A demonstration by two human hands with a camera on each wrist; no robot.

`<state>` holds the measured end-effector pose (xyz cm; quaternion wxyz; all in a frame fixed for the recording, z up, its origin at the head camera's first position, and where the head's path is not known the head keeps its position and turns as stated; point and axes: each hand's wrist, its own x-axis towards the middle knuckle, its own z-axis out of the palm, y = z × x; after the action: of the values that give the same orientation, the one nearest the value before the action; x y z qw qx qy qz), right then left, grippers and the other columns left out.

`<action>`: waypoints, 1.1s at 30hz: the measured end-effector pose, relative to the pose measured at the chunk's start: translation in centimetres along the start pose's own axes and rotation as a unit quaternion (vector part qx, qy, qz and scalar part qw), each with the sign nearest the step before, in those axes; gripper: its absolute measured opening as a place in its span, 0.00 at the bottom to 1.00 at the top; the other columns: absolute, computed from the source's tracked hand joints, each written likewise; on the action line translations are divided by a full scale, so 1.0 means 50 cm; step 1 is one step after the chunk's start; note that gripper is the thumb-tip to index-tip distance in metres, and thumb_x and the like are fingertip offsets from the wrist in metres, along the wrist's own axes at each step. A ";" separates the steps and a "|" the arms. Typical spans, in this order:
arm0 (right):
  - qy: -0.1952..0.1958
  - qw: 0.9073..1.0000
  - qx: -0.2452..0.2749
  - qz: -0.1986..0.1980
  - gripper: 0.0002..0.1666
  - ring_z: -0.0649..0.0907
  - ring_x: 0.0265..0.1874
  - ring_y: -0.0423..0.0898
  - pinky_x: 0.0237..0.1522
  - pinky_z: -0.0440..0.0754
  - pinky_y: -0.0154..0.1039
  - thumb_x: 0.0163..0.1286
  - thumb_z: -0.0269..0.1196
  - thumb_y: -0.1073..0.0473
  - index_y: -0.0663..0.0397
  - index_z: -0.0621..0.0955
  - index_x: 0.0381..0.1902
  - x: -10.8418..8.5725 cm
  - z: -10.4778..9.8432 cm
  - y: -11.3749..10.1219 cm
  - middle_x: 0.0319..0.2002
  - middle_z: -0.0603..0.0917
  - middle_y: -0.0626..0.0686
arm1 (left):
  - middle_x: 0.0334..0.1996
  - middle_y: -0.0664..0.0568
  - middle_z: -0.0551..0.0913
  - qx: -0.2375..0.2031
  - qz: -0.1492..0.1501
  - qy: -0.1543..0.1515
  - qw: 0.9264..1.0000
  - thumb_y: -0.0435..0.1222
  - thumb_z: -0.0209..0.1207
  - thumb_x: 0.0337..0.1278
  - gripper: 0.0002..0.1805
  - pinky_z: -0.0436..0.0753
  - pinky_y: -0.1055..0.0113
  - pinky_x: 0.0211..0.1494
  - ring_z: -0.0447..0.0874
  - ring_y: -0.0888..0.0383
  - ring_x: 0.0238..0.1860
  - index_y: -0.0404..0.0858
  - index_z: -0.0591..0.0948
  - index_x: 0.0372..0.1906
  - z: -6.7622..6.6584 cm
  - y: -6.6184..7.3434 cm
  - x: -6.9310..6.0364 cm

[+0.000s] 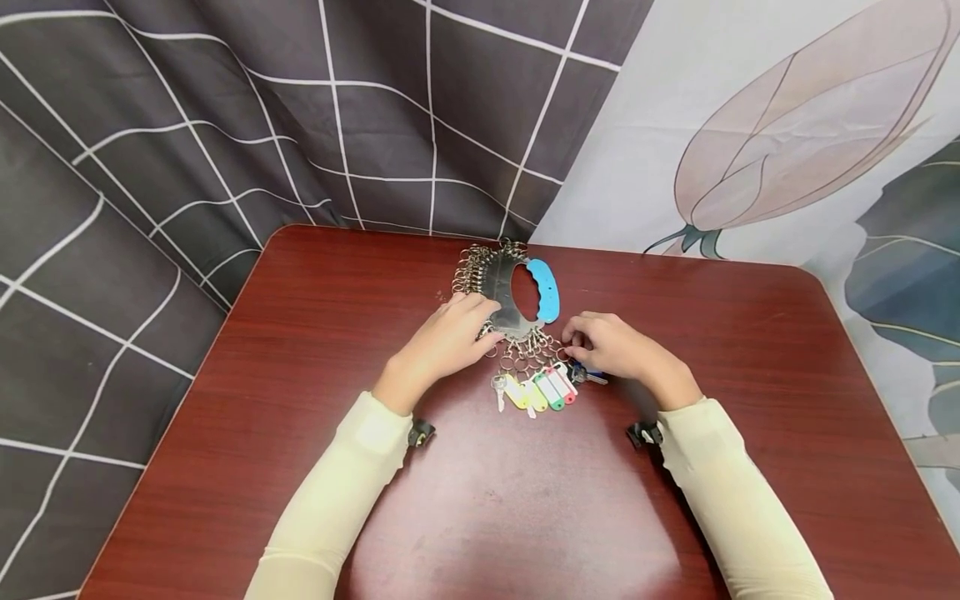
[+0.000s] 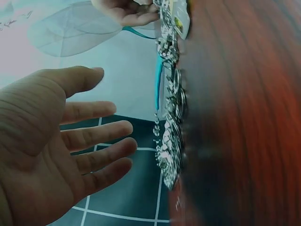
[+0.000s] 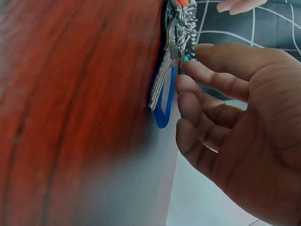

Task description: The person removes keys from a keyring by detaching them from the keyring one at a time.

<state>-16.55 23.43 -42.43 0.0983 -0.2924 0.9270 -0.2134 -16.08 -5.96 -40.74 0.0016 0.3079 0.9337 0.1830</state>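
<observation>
Grey, probably stiff metal crescent plate (image 1: pixel 497 279) should lift by its blue scalloped handle (image 1: pixel 548 292); left hand (image 1: pixel 452 335) spread, right hand (image 1: pixel 613 345) loosely curled, neither gripping.

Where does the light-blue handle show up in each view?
Head: handle just right of centre.
Left wrist: handle edge-on, a thin strip just above centre.
Right wrist: small sliver of handle, above and right of centre.
Shared landmark: the right hand, visible in all three.

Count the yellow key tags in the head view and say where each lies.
2: one yellow tag beside the leftmost key, the other yellow tag between it and the green tag. More may be hidden where things overlap.
</observation>
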 end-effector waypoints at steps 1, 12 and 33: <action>-0.004 1.000 -0.002 0.003 0.02 0.78 0.30 0.40 0.35 0.78 0.39 0.70 0.66 0.62 0.54 0.83 0.38 0.002 0.000 -0.001 0.32 0.81 0.47 | 0.59 0.45 0.82 -0.002 0.000 -0.002 1.000 0.44 0.61 0.71 0.24 0.77 0.52 0.69 0.78 0.45 0.61 0.35 0.79 0.64 0.000 0.002 0.003; -0.043 0.999 -0.008 0.032 0.07 0.74 0.25 0.41 0.31 0.74 0.38 0.70 0.67 0.61 0.50 0.79 0.31 0.016 -0.003 -0.006 0.28 0.79 0.47 | 0.51 0.47 0.84 -0.022 -0.010 -0.028 0.999 0.41 0.59 0.72 0.18 0.78 0.57 0.64 0.79 0.48 0.55 0.35 0.83 0.58 0.006 0.026 0.035; -0.090 0.993 -0.003 0.076 0.07 0.76 0.27 0.42 0.35 0.75 0.39 0.72 0.63 0.63 0.53 0.80 0.31 0.032 -0.006 -0.012 0.28 0.80 0.48 | 0.48 0.47 0.85 -0.074 -0.017 -0.054 0.996 0.40 0.61 0.72 0.13 0.81 0.60 0.60 0.82 0.52 0.53 0.36 0.84 0.51 0.047 0.067 0.092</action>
<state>-17.64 22.12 -41.99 0.1962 -0.2391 0.9347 -0.1754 -17.61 -0.02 -41.25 0.0781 0.3005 0.9212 0.2347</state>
